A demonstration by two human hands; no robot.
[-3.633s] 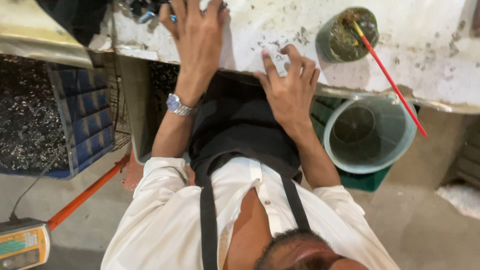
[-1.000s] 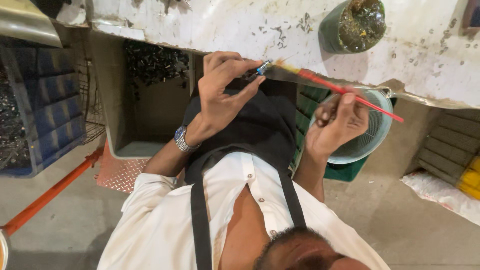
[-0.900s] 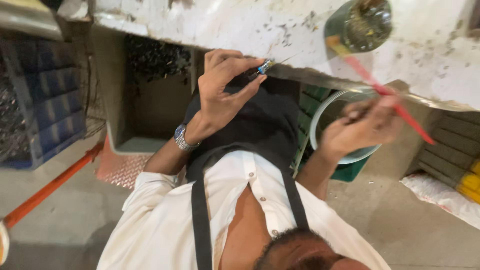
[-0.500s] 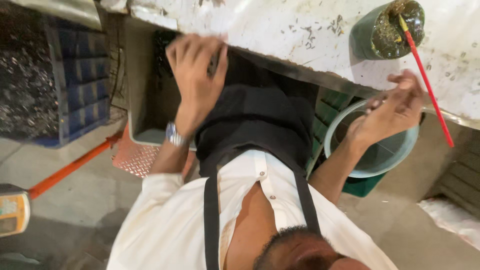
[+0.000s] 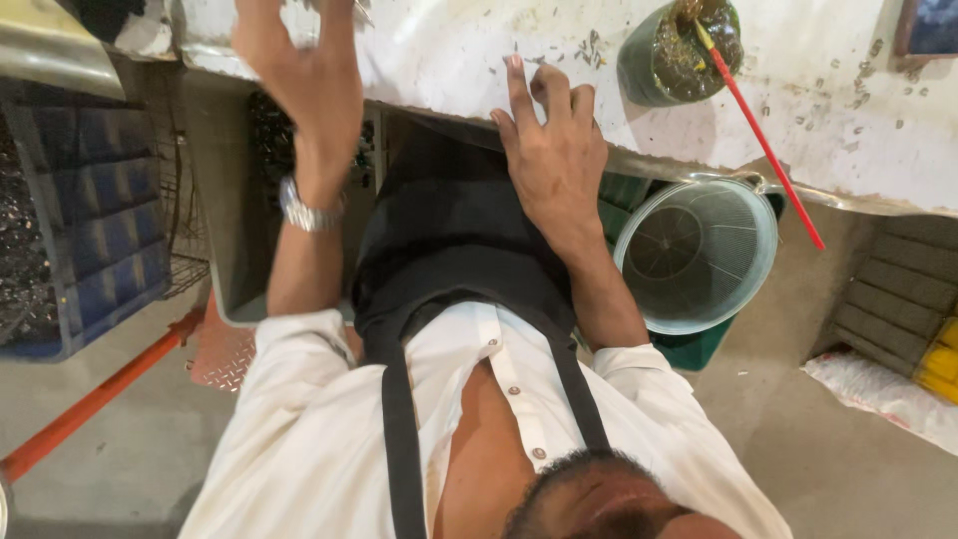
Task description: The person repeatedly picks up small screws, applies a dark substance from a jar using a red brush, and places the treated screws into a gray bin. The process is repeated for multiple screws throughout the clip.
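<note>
My left hand point(image 5: 299, 85), with a metal wristwatch point(image 5: 307, 212), reaches up over the stained white table top point(image 5: 449, 50). Its fingertips are blurred and cut off by the top edge, so I cannot tell whether it holds anything. My right hand point(image 5: 554, 150) lies flat on the table's front edge, fingers spread and holding nothing. To its right on the table stands a dark green pot point(image 5: 659, 65), and a red-handled brush point(image 5: 763, 150) leans out of it over the edge. Small dark specks dot the table around both hands.
Below the table's edge on the right, a pale green ribbed basin point(image 5: 699, 255) sits on a green crate point(image 5: 699, 344). Blue bins point(image 5: 95, 230) of small dark parts stand at the left. An orange bar point(image 5: 90, 409) crosses the floor. A white sack point(image 5: 878, 394) lies at the right.
My right hand has left the red brush in the green pot and come back to the table's edge. My left hand has risen from in front of my chest onto the table.
</note>
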